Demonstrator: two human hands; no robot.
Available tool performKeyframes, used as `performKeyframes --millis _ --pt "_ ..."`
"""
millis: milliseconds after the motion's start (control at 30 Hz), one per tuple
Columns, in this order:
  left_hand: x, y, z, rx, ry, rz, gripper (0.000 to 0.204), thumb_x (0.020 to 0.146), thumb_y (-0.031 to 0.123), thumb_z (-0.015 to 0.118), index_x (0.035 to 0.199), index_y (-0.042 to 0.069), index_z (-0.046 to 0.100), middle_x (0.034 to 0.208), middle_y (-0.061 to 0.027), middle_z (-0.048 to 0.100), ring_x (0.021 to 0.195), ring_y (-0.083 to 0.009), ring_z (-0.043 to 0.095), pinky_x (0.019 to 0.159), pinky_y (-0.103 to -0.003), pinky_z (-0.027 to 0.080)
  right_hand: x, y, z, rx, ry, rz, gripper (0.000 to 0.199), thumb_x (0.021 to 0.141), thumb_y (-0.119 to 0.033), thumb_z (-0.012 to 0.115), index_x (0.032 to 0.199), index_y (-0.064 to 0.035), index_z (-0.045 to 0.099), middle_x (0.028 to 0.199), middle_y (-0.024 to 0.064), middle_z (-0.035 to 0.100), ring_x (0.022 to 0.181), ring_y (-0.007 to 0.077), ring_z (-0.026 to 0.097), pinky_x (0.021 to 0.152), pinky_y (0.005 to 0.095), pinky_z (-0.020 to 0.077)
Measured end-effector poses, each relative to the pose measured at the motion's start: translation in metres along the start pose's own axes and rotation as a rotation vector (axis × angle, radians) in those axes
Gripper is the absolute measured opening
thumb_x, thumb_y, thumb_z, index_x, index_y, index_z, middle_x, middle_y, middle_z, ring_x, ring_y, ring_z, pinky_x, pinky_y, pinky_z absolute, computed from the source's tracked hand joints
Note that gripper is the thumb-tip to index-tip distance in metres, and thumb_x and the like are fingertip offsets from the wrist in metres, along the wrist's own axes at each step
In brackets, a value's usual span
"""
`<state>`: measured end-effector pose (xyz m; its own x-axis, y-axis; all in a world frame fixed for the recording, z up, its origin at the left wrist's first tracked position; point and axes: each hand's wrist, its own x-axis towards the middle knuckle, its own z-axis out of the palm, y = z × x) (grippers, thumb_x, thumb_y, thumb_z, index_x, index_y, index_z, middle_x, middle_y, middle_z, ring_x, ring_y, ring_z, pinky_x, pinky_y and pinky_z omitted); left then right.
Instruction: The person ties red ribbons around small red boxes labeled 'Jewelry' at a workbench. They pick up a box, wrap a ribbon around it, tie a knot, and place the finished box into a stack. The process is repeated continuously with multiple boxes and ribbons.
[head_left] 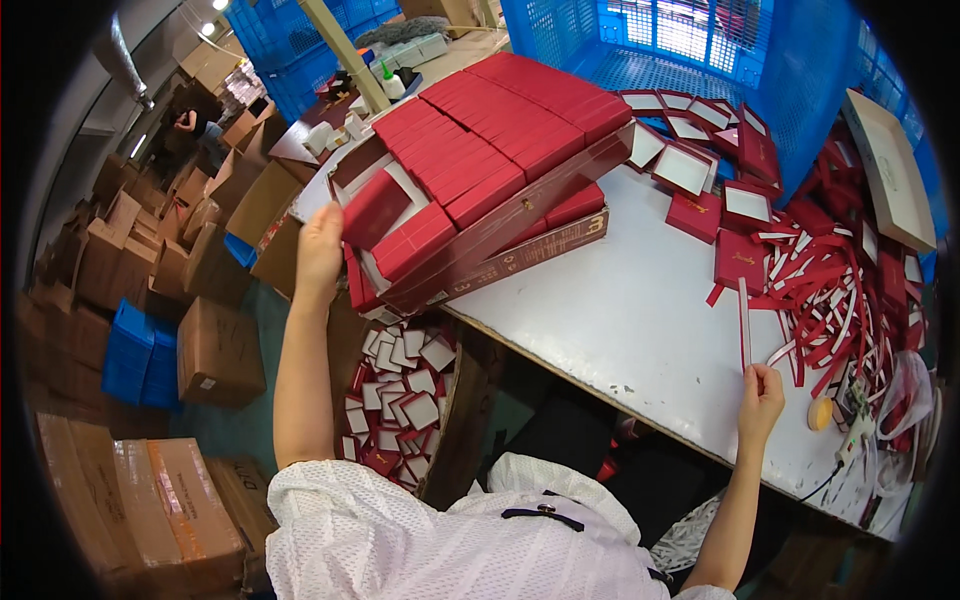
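My left hand (pixel 320 245) is closed at the near left edge of an open carton (pixel 520 207), its fingers on a small red box (pixel 371 208) tilted in a gap there. Tight rows of red boxes (pixel 480 125) fill the rest of this carton, which rests slanted on a second carton (pixel 535 258). My right hand (pixel 761 398) pinches the lower end of a narrow red-and-white strip (pixel 744 328) above the white table (pixel 640 330). The strip's upper end reaches a red box lid (pixel 739 258) beside a heap of similar strips (pixel 830 290).
Open red boxes with white insides (pixel 683 168) lie before a blue plastic crate (pixel 660 70). A yellow tape roll (pixel 820 413) and a power strip (pixel 857 435) sit at the right. Below the table edge, a carton holds many red-and-white box parts (pixel 400 390). Brown cartons (pixel 220 350) crowd the left floor.
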<state>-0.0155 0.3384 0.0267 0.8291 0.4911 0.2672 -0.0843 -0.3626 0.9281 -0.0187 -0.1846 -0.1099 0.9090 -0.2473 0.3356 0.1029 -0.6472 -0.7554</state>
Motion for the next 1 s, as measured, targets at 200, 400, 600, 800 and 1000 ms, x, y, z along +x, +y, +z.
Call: performKeyframes --millis 200,400,600,800,1000 --pt "0.004 -0.006 0.022 0.287 -0.357 0.070 0.025 0.088 0.020 0.037 0.073 0.003 0.046 0.065 0.0047 0.040 0.062 -0.0046 0.034 0.056 -0.021 0.033 -0.018 -0.041 -0.017 0.468 -0.037 0.205 0.009 0.080 -0.008 0.050 0.079 0.0013 0.052 0.064 0.0009 0.050 0.056 0.0054 0.045 0.050 0.0176 0.0358" --pt "-0.019 0.035 0.069 0.786 -0.067 0.667 0.013 0.080 0.010 0.047 0.088 0.001 0.050 0.075 -0.0117 0.053 0.069 -0.0184 0.052 0.065 -0.030 0.040 -0.039 -0.077 -0.019 0.890 -0.172 0.397 0.006 0.080 -0.003 0.048 0.082 0.0020 0.051 0.063 0.0025 0.052 0.051 0.0062 0.047 0.048 0.0183 0.0394" --pt "-0.130 0.065 0.193 -0.240 -1.156 -0.095 0.024 0.079 0.009 0.049 0.101 -0.002 0.047 0.081 -0.0057 0.054 0.076 -0.0109 0.051 0.068 -0.023 0.041 -0.056 -0.104 -0.025 1.069 -0.376 0.388 0.006 0.079 -0.001 0.048 0.083 0.0033 0.050 0.063 0.0035 0.053 0.048 0.0057 0.046 0.044 0.0181 0.0378" --pt "-0.160 0.066 0.274 -0.705 -1.144 -0.568 0.012 0.080 0.011 0.045 0.072 0.003 0.050 0.060 -0.0054 0.054 0.046 -0.0076 0.045 0.039 -0.017 0.033 -0.083 -0.091 -0.053 0.985 -0.343 0.482 0.009 0.079 -0.002 0.050 0.086 0.0028 0.051 0.062 0.0024 0.053 0.047 0.0040 0.044 0.042 0.0171 0.0347" --pt "-0.191 0.061 0.282 -0.547 -1.174 -0.395 0.011 0.081 0.006 0.043 0.082 -0.002 0.052 0.069 -0.0084 0.057 0.056 -0.0108 0.054 0.051 -0.021 0.046 -0.065 -0.087 -0.060 -0.144 0.129 -0.103 0.021 0.068 -0.002 0.058 0.088 -0.0023 0.055 0.069 0.0074 0.052 0.057 0.0203 0.050 0.050 0.0272 0.0393"
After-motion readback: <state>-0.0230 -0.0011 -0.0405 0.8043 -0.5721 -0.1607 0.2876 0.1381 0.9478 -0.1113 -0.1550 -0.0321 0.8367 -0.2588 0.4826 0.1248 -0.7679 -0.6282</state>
